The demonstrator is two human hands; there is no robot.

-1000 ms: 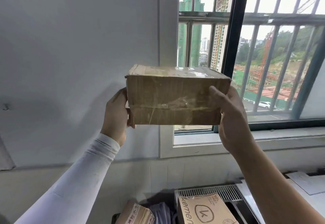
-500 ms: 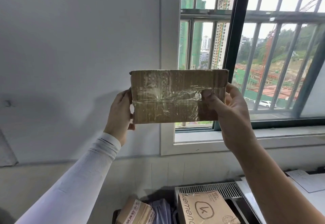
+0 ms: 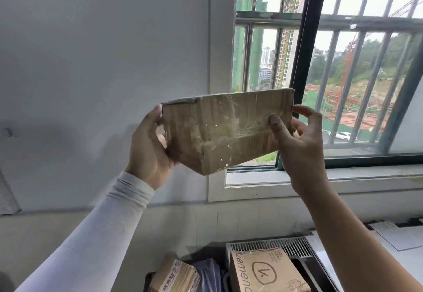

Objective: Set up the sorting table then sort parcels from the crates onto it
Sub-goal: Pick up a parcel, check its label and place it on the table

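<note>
A brown cardboard parcel (image 3: pixel 226 129), wrapped in shiny clear tape, is held up in front of the wall and window at about head height. It is tilted, its left end lower and nearer. My left hand (image 3: pixel 150 152) grips its left end, fingers curled behind it. My right hand (image 3: pixel 297 136) pinches the right end, thumb on the front face and fingers behind the edge. Far below lie more parcels: a box with a circled mark (image 3: pixel 265 273) and a smaller taped box (image 3: pixel 174 278).
A white slatted crate or unit (image 3: pixel 267 246) sits behind the lower boxes. A grey bag (image 3: pixel 209 273) lies between them. White sheets of paper (image 3: pixel 398 236) rest on a surface at lower right. The barred window (image 3: pixel 332 74) fills the upper right.
The parcel has been turned in my hands: its face has rotated and its left end has dropped and swung toward me. My right fingers have shifted along the right edge.
</note>
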